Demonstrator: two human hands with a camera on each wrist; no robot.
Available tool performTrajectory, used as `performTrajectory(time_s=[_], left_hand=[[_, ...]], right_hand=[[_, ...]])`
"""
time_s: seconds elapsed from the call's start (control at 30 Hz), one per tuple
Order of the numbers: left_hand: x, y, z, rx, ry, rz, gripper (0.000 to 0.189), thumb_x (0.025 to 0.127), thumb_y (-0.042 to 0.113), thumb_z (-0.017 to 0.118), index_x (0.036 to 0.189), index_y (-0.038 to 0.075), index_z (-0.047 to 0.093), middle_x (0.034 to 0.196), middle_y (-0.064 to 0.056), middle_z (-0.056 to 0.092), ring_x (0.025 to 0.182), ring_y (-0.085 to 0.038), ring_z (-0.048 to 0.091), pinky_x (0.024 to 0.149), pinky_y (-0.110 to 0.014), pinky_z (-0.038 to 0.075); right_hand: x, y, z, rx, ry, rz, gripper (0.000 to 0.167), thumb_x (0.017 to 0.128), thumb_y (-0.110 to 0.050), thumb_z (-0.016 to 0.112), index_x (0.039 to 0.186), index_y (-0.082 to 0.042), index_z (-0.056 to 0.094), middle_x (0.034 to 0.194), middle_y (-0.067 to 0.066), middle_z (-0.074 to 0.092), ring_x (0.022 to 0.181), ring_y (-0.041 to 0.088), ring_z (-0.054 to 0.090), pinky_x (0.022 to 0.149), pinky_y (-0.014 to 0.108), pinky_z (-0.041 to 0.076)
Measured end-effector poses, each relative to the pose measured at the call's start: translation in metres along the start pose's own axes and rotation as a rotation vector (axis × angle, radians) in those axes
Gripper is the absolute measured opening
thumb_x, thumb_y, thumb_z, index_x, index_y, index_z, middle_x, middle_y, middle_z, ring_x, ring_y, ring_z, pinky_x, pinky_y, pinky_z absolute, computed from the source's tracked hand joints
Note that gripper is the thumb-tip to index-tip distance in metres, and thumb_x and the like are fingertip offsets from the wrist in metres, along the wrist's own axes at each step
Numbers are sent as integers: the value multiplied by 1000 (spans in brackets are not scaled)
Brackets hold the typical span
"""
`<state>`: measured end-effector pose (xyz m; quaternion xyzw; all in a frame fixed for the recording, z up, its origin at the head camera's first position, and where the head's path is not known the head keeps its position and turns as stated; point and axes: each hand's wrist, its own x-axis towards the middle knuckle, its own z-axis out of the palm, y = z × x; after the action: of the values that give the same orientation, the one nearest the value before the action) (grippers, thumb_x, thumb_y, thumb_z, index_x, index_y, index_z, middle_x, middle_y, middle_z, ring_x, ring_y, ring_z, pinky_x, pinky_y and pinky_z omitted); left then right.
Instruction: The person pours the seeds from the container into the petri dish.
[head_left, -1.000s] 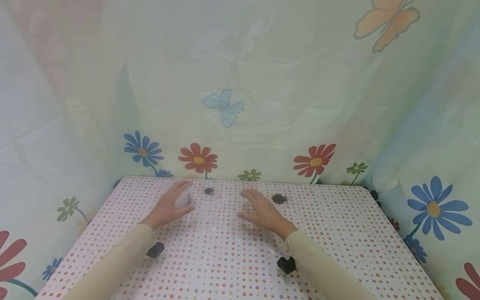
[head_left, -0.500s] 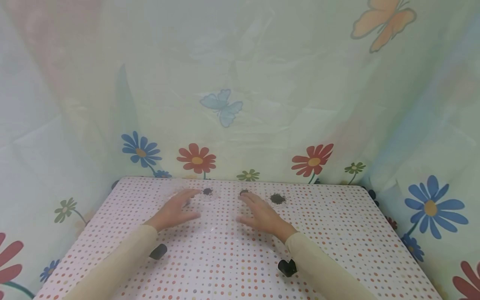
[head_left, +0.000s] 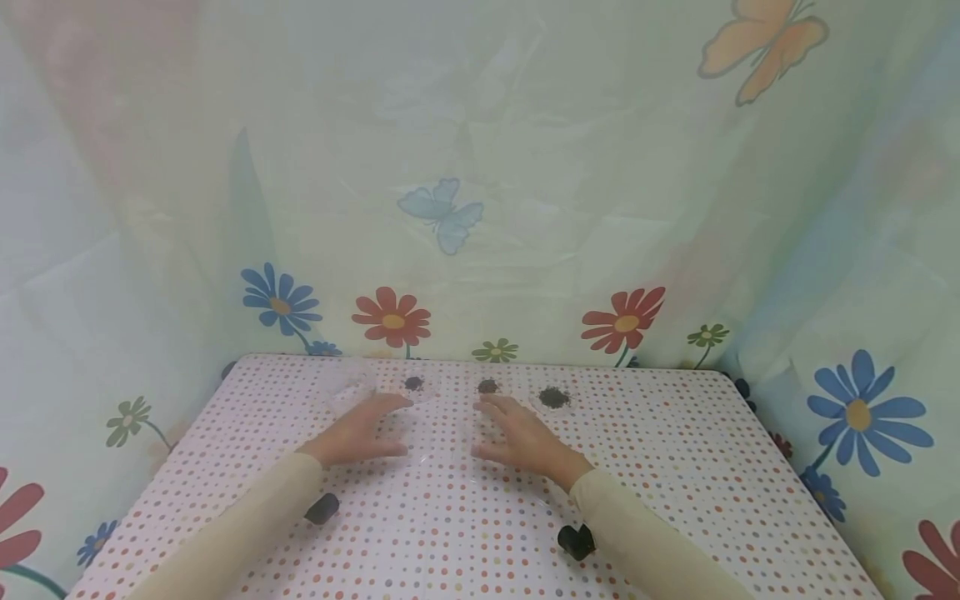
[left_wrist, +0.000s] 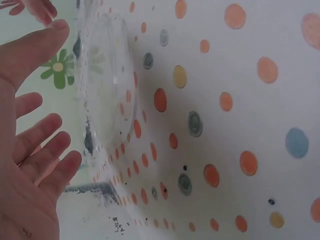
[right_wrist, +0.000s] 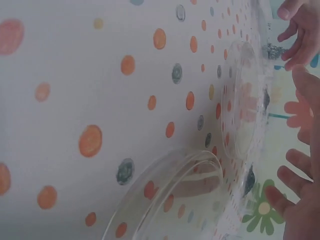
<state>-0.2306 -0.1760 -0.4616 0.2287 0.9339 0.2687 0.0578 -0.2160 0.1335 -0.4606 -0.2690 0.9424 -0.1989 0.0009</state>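
Observation:
My left hand hovers over the dotted table with its fingers spread, holding nothing. Facing it, my right hand is also spread and holds nothing. Behind the hands are small piles of dark grains: a left pile, a middle pile just beyond the right fingertips, and a larger right pile. Faint clear rims surround the outer piles. A clear round dish lies by the left hand in the left wrist view. The right wrist view has a near clear dish and a farther one.
The dotted table ends at a hanging cloth printed with flowers and butterflies, which also encloses both sides. Black objects show beside the forearms. Stray dark specks lie on the tabletop.
My left hand has moved right and nearer to me, uncovering a clear dish at the back left. The right hand has drawn slightly nearer, bringing the middle pile into sight.

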Motion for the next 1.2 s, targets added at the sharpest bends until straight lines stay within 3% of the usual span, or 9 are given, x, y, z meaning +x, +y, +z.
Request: performTrajectory(time_s=[0.17, 0.67, 1.2], left_hand=[[1, -2, 7, 21, -34, -13, 75, 77, 41, 79, 143, 27, 46, 152, 2, 42, 144, -25, 34, 116, -51, 32], [6, -5, 16, 39, -74, 75, 70, 75, 40, 80, 136, 21, 53, 147, -2, 48, 140, -26, 40, 114, -48, 35], [10, -9, 21, 79, -96, 48, 74, 73, 47, 80, 139, 26, 51, 151, 0, 42, 142, -25, 36, 116, -49, 32]], right_hand=[[-2, 0, 1, -22, -26, -31, 77, 82, -54, 69, 144, -14, 45, 152, 10, 40, 140, 31, 39, 113, 51, 36], [1, -3, 6, -57, -133, -6, 69, 77, -53, 74, 135, -20, 54, 145, 3, 49, 136, 25, 45, 113, 44, 38], [2, -1, 13, -52, -153, -45, 68, 74, -54, 76, 131, -20, 58, 140, 1, 53, 132, 22, 49, 111, 42, 41]])
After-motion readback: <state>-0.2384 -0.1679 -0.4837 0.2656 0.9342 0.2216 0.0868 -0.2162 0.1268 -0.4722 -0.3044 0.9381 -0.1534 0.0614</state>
